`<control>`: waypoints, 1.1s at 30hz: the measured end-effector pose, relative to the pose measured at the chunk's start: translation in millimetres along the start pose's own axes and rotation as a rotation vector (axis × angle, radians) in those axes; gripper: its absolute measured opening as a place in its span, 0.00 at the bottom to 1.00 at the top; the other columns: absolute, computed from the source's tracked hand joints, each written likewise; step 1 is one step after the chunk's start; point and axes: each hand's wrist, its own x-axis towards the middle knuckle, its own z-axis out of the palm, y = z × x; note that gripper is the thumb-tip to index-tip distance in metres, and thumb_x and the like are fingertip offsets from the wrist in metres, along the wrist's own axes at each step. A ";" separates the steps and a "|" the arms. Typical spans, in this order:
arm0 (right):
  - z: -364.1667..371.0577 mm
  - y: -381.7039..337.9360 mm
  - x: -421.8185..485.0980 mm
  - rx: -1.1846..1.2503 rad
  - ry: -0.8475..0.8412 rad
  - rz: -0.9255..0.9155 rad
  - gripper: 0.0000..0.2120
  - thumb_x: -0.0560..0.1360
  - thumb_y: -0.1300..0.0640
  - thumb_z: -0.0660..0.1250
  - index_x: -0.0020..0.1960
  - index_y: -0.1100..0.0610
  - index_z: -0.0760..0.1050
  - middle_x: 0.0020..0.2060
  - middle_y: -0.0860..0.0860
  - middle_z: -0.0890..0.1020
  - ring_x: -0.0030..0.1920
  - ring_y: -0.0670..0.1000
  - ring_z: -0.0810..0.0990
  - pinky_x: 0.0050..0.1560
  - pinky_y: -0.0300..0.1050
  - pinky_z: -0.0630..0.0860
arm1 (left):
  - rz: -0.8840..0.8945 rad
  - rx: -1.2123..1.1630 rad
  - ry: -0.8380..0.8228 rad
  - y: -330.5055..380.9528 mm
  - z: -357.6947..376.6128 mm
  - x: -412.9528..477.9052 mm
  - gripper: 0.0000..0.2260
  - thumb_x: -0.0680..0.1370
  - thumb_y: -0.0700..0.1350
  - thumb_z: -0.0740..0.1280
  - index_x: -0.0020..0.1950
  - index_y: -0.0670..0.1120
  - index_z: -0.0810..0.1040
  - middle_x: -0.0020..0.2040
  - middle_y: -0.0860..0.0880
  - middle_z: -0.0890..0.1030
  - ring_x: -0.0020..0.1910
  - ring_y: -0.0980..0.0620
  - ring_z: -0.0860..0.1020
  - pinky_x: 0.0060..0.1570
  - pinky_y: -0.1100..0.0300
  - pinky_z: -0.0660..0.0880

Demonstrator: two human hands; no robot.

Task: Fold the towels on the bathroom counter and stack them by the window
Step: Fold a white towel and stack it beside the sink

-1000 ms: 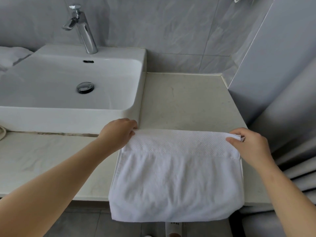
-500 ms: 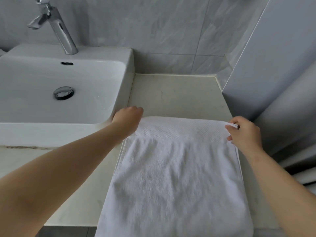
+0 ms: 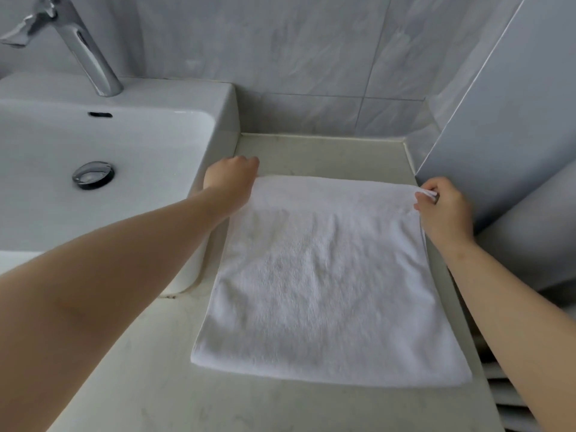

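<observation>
A white towel (image 3: 327, 275) lies flat on the pale stone counter (image 3: 280, 406), to the right of the sink. It looks doubled over, with its near edge lying on the counter. My left hand (image 3: 232, 179) grips the towel's far left corner, close against the sink's side wall. My right hand (image 3: 442, 207) pinches the far right corner, and a bit of the hem shows between its fingers.
A white rectangular sink (image 3: 124, 169) with a chrome tap (image 3: 84, 48) and drain plug (image 3: 93, 174) fills the left. Grey tiled wall (image 3: 296, 57) stands behind. A grey panel (image 3: 514, 120) rises at the right, with grey folds below it past the counter's edge.
Both hands have drawn the towel away from me along the counter. It hung over the front edge before and now lies wholly on top.
</observation>
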 end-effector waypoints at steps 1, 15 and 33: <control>0.0 -0.3 4.3 0.000 0.006 -0.002 0.03 0.77 0.63 0.63 0.48 0.62 0.73 0.44 0.60 0.80 0.45 0.59 0.78 0.43 0.48 0.72 | 0.003 -0.009 0.026 -0.5 -1.2 4.8 0.10 0.77 0.32 0.58 0.56 0.40 0.70 0.51 0.40 0.76 0.50 0.39 0.75 0.38 0.52 0.66; -26.1 -14.0 -34.2 0.168 0.110 0.046 0.03 0.74 0.63 0.66 0.46 0.57 0.75 0.39 0.53 0.77 0.41 0.52 0.74 0.42 0.39 0.67 | -0.089 -0.287 0.246 -5.7 -0.9 -36.8 0.12 0.77 0.34 0.56 0.58 0.43 0.70 0.50 0.38 0.78 0.44 0.35 0.76 0.38 0.51 0.67; -37.6 44.9 -158.7 0.304 0.019 0.261 0.12 0.71 0.66 0.69 0.41 0.48 0.77 0.36 0.47 0.81 0.42 0.43 0.81 0.49 0.36 0.75 | -0.569 -1.263 0.122 5.7 34.7 -186.1 0.13 0.73 0.31 0.63 0.41 0.48 0.79 0.53 0.54 0.81 0.43 0.50 0.83 0.54 0.51 0.77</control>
